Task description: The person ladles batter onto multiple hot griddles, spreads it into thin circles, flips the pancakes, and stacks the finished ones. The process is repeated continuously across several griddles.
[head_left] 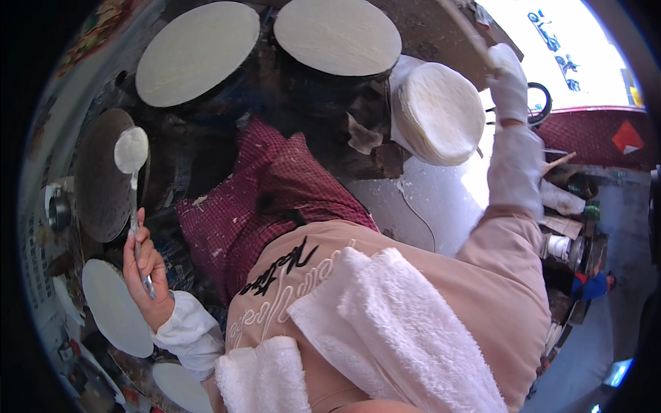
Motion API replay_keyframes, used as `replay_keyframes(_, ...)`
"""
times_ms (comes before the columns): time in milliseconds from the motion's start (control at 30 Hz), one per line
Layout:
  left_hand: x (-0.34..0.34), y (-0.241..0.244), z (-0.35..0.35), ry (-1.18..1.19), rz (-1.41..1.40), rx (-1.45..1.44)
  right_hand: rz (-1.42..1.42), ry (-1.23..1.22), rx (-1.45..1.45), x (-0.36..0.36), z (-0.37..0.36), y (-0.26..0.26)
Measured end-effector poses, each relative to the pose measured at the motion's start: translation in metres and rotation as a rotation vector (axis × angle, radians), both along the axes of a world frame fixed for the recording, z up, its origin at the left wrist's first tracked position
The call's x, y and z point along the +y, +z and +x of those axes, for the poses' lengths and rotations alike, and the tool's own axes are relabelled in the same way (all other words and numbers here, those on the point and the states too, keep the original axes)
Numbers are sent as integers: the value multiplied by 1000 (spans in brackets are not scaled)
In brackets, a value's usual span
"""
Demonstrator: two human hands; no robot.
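My left hand (144,273), bare, grips the metal handle of a ladle (131,149); its round head is white with batter and appears over or beside a dark, bare round griddle (100,180). My right hand (506,82), in a white glove, is raised at the upper right and closed around a long wooden stick (465,28). Below and left of that hand lies a stack of thin round flatbreads (439,113). Pale round sheets cover two griddles at the top, one sheet (201,51) on the left and another sheet (338,36) on the right.
Another pale round sheet (116,310) lies at the lower left, with part of one more below it. A metal pot (59,209) stands at the far left. A cord (418,211) runs over the pale surface on my right. Another person (594,285) is far off at the right.
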State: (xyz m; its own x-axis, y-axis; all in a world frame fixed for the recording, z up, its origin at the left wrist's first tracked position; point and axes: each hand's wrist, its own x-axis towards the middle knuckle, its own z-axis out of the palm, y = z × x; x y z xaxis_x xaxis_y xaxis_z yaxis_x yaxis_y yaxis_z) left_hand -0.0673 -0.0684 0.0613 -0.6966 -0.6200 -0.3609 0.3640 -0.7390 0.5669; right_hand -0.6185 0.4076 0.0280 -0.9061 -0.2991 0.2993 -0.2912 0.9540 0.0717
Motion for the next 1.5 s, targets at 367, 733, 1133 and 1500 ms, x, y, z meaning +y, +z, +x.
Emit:
replay_keyframes(367, 5, 6, -14, 1, -96, -134, -185, -176, -281, -60, 5, -237)
replay_keyframes(733, 15, 2, -23, 45, 74, 79, -413, -469, -381, 42, 37, -291)
replay_keyframes(1133, 47, -2, -27, 104, -2, 41, -739, -339, -434, 6, -23, -260)
replay_keyframes(1500, -27, 6, -49, 178, -166, -95, -933, 895, -1350, -346, 168, -77)
